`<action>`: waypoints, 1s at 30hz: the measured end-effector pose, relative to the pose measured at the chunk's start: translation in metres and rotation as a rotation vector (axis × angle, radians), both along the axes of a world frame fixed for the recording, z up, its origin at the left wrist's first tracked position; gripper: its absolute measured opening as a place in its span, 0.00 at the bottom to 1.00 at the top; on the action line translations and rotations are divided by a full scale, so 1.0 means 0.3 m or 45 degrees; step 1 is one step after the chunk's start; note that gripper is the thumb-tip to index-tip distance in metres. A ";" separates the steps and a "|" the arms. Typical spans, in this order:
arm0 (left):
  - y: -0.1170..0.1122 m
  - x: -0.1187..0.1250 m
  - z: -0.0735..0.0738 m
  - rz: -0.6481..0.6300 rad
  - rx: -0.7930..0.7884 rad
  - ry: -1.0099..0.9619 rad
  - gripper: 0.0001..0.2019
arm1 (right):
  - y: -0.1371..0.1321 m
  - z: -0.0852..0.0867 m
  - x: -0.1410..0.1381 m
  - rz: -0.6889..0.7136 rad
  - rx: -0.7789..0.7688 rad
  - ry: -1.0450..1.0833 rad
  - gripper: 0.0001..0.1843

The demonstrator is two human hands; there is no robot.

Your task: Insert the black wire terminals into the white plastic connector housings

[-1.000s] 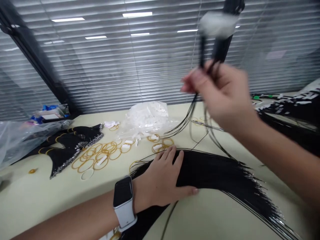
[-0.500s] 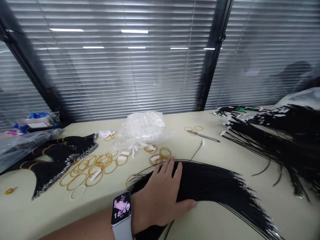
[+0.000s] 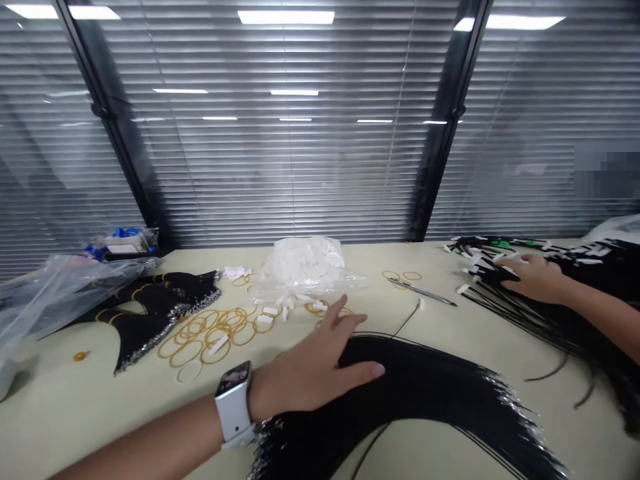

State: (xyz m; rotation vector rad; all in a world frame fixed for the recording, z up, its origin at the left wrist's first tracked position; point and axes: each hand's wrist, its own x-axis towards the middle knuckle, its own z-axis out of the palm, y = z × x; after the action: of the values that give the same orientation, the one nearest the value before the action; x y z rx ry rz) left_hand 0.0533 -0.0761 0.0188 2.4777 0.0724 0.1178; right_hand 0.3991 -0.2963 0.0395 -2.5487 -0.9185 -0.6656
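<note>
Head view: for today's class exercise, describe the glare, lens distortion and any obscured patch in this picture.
In the head view, ceiling-light reflections form bright bars across the window blinds; glare glints along the tips of the black strand bundle; the dark window posts lean, suggesting wide-lens distortion; a pixelated patch obscures part of the upper right.

Cut off: my left forearm by the bottom edge; black cable bundle by the bottom edge | Blurred: pixelated patch | Too small: blue items
</note>
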 end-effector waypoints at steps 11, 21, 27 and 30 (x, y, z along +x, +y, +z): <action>0.291 -0.169 0.009 0.276 0.286 -0.064 0.13 | 0.273 -0.013 -0.680 1.206 -0.372 -0.145 0.18; 0.301 -0.168 -0.082 0.472 0.555 -0.044 0.16 | 0.379 -0.207 -0.837 1.475 -0.415 -0.228 0.09; 0.297 -0.125 -0.099 0.531 0.561 -0.102 0.15 | 0.372 -0.135 -0.858 1.461 -0.473 -0.004 0.07; 0.290 -0.126 -0.082 0.519 0.510 -0.120 0.14 | 0.376 -0.117 -0.855 1.465 -0.368 0.279 0.08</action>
State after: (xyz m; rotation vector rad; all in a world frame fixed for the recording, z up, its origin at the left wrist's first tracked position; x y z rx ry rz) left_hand 0.0154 0.0109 -0.0058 2.8159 0.5630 0.4617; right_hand 0.1426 -0.1836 0.0043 -1.7313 -2.1658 0.1076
